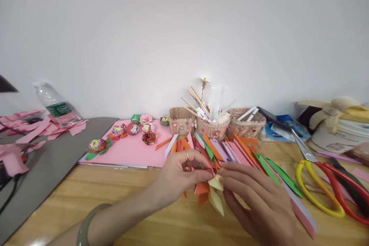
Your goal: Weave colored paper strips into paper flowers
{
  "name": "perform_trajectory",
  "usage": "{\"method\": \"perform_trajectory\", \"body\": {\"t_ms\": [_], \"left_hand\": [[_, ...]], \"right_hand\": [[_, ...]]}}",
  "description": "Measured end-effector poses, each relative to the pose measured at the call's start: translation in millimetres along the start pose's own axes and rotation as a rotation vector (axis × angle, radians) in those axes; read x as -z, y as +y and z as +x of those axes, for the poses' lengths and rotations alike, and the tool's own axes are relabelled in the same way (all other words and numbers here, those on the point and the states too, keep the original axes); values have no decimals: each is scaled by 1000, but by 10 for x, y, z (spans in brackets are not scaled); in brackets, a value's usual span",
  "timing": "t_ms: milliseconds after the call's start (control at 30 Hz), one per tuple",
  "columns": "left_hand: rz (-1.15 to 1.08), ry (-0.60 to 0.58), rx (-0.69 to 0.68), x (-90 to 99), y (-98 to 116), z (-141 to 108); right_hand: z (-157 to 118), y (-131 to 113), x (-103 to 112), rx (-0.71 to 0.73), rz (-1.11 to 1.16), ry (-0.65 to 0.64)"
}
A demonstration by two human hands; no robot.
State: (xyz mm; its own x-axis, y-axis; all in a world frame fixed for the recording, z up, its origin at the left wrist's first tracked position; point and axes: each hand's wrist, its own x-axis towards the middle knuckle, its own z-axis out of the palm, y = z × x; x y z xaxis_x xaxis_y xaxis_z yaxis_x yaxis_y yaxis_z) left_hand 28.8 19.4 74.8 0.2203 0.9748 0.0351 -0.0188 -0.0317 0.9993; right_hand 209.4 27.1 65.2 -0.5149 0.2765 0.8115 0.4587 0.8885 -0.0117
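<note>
Over the front of the wooden table, my hands meet around a folded paper piece (216,200) with cream and orange petal-like points. My left hand (177,171), wearing a ring and a bangle, pinches its upper part between thumb and forefinger. From the other side, the fingers of my right hand (253,190) press together on the cream part. The fingertips hide where the pieces join. Just behind the hands lie many folded paper strips (239,152) in orange, pink, lilac, white and green. Several folded paper flowers (149,137) rest on a pink sheet (127,155) to the left.
Three small baskets (213,128) stand by the wall, holding sticks and white rolls. Scissors (308,150) with yellow and red handles lie at right, near a white tub (331,138) with banana peel (346,107). A plastic bottle (57,103) leans among pink paper scraps (36,130) at left.
</note>
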Motion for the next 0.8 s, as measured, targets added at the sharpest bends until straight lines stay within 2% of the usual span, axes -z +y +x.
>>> {"method": "perform_trajectory", "body": {"t_ms": [67, 133, 167, 267, 333, 433, 500, 633, 800], "left_hand": [[47, 90, -112, 4, -19, 0], [151, 144, -216, 9, -40, -6], [214, 150, -278, 12, -51, -11], [368, 110, -458, 19, -79, -27], [427, 69, -521, 20, -90, -35], [463, 60, -484, 13, -107, -35], [454, 110, -425, 7, -131, -27], [416, 232, -365, 2, -205, -14], [334, 292, -346, -11, -275, -24]], "right_hand": [[18, -5, 24, -73, -9, 64], [46, -23, 43, -228, 68, 59], [62, -35, 46, -332, 140, 7], [103, -62, 30, -650, 406, -258], [115, -65, 8, -810, 549, -371], [108, -49, -13, -952, 704, -407], [97, -33, -16, -1008, 770, -411], [90, -16, -21, -1087, 852, -439], [115, -53, -45, -1150, 915, -477]]}}
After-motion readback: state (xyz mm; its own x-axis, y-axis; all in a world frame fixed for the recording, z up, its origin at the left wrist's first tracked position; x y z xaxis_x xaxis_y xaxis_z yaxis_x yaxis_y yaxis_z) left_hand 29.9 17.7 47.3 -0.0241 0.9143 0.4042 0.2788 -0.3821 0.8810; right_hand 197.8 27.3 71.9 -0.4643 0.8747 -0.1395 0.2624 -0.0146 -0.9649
